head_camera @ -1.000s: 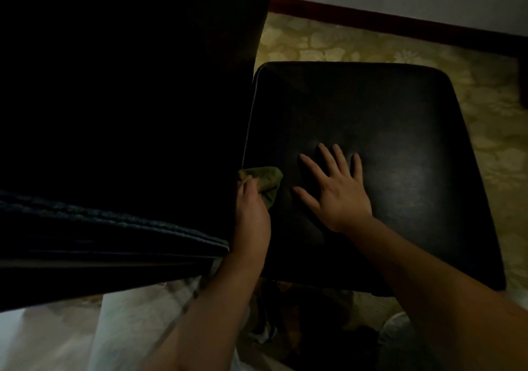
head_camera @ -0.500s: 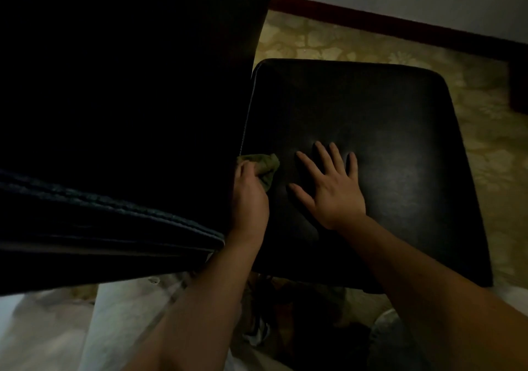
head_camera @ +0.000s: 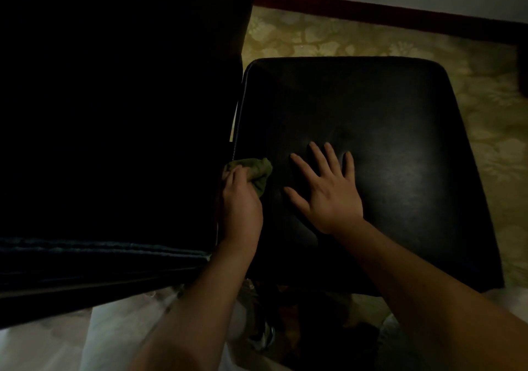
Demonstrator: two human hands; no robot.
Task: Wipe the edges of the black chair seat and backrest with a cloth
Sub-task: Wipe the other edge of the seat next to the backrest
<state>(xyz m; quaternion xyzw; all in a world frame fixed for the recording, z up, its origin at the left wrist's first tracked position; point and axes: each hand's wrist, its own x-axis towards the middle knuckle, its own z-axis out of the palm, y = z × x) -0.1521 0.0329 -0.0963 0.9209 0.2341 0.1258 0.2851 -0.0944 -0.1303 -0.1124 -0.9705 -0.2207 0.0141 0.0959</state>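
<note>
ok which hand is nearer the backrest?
Left. The left hand grips the green cloth beside the backrest; the right hand lies flat further out on the seat.

No readable text, label, brand, number or sign. Nothing legible on the chair seat (head_camera: 385, 119), backrest (head_camera: 114, 113), cloth (head_camera: 258, 170) or patterned floor (head_camera: 328, 39). The frame is very dim, so any fine print can't be made out.
</note>
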